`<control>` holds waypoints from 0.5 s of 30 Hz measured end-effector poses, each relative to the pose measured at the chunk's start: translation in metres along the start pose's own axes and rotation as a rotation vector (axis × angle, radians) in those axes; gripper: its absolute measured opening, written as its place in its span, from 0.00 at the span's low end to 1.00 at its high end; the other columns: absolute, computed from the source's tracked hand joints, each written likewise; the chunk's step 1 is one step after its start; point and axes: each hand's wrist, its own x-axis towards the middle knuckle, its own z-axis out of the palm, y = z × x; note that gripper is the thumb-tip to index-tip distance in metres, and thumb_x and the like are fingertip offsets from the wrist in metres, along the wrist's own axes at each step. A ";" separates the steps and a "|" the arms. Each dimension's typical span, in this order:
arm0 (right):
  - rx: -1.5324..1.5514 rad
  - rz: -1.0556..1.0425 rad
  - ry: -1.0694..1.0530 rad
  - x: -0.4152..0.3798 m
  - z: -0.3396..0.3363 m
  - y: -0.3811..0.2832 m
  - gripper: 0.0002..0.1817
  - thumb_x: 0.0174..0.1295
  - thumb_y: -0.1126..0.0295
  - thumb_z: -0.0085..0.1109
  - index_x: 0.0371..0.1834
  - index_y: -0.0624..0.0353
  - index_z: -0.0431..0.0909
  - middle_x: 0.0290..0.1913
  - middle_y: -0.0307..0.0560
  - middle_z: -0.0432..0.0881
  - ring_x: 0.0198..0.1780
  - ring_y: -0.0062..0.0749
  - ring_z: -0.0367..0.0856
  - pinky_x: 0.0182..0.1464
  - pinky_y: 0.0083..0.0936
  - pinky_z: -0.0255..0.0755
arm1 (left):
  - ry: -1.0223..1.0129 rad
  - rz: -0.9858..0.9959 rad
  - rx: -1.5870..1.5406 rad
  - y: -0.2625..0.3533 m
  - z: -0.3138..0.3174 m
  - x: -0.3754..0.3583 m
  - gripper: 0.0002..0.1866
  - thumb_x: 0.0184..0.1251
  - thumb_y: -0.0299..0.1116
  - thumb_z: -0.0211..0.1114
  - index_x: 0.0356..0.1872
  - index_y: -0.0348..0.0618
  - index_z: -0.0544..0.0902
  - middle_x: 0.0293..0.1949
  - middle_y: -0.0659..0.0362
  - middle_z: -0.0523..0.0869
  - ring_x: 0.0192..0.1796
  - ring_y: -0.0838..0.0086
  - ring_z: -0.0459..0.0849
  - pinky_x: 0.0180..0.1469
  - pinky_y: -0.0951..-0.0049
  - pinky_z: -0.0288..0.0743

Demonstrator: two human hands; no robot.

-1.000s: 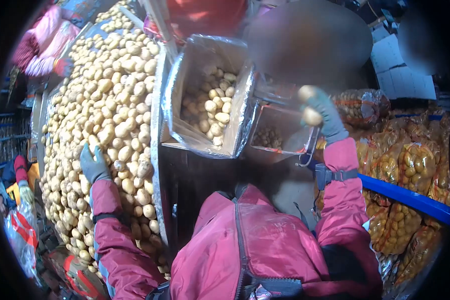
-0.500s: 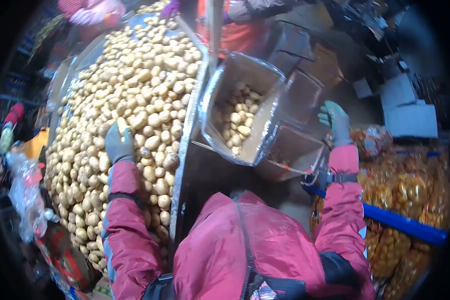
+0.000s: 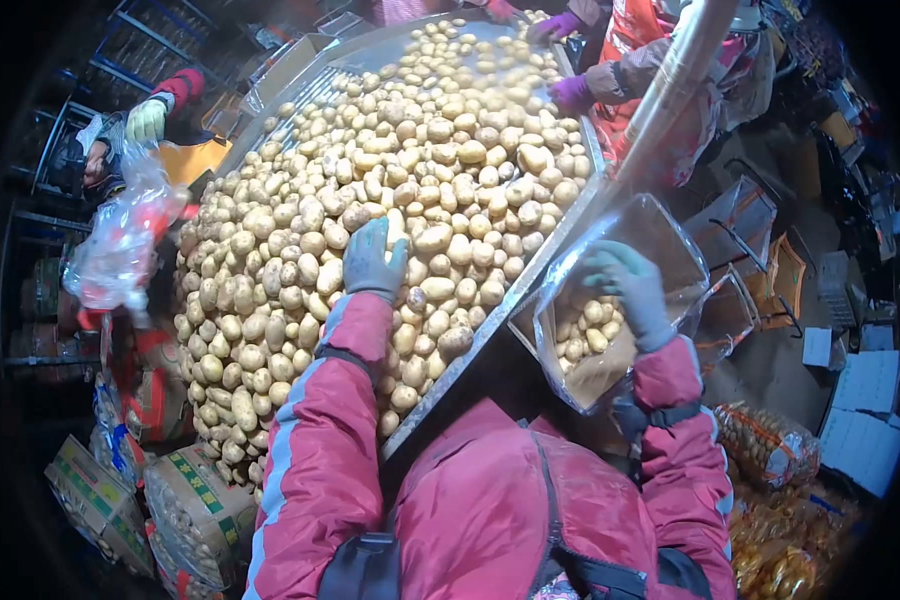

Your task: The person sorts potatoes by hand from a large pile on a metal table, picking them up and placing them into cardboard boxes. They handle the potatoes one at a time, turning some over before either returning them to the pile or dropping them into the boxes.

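A heap of potatoes (image 3: 300, 240) covers a metal-edged sorting table in front of me. My left hand (image 3: 375, 265), in a grey glove with teal fingers, rests on the heap, its thumb and fingers around a pale, elongated potato (image 3: 396, 222). To the right stands a box lined with clear plastic (image 3: 685, 245), with several potatoes (image 3: 590, 330) at its bottom. Over this box hovers my right hand (image 3: 630, 290), gloved alike, its fingers stretched out to the left and slightly blurred. I see nothing in it.
Across the table, purple-gloved hands (image 3: 573, 93) of a co-worker reach to the potatoes. Another person's pale glove (image 3: 148, 120) is near clear plastic bags (image 3: 120, 240) at left. Packed cartons (image 3: 195, 510) stand lower left; bagged potatoes (image 3: 765, 440) lie at right. A metal post (image 3: 670, 85) rises beyond the box.
The view has swung left, so table and box appear farther right. My right hand has come from beside the box to above it. My left hand stays on the heap.
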 end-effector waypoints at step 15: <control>-1.168 -0.256 -0.127 0.315 0.191 0.032 0.26 0.65 0.59 0.64 0.66 0.52 0.83 0.65 0.56 0.85 0.66 0.51 0.84 0.69 0.41 0.77 | -0.058 -0.012 -0.094 -0.001 -0.014 0.016 0.28 0.66 0.39 0.72 0.65 0.41 0.82 0.61 0.46 0.85 0.63 0.49 0.82 0.68 0.52 0.75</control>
